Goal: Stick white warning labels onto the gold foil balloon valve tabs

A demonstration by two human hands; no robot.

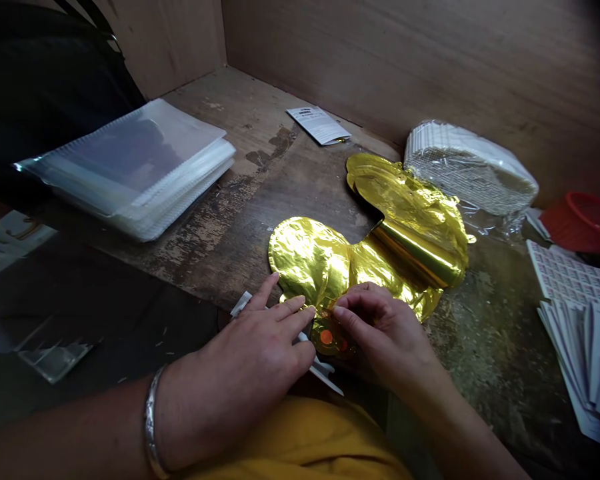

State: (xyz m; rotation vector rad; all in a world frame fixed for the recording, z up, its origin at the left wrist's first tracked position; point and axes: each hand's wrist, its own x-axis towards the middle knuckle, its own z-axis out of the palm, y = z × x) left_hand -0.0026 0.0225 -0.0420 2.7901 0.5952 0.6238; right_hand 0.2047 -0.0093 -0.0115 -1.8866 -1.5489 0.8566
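A shiny gold foil balloon [310, 257], flat and partly folded over, lies on the worn wooden table in front of me. My left hand [265, 347] rests with its fingers stretched out along the balloon's near edge. Under that palm is a white plastic piece [325, 373], mostly covered by my hand. My right hand [380, 327] is closed in a pinch at the balloon's near edge; the exact bit between the fingertips is small and partly hidden. Between both hands a small gold tab with an orange round spot [326, 337] shows.
A stack of clear plastic sleeves [150, 167] lies at the left. Folded printed leaflets [320, 125] are at the back. A wrapped white bundle [467, 167] sits behind the balloon. At the right are a red plastic basket [583, 223], a printed sheet [575, 273] and paper slips [580, 353].
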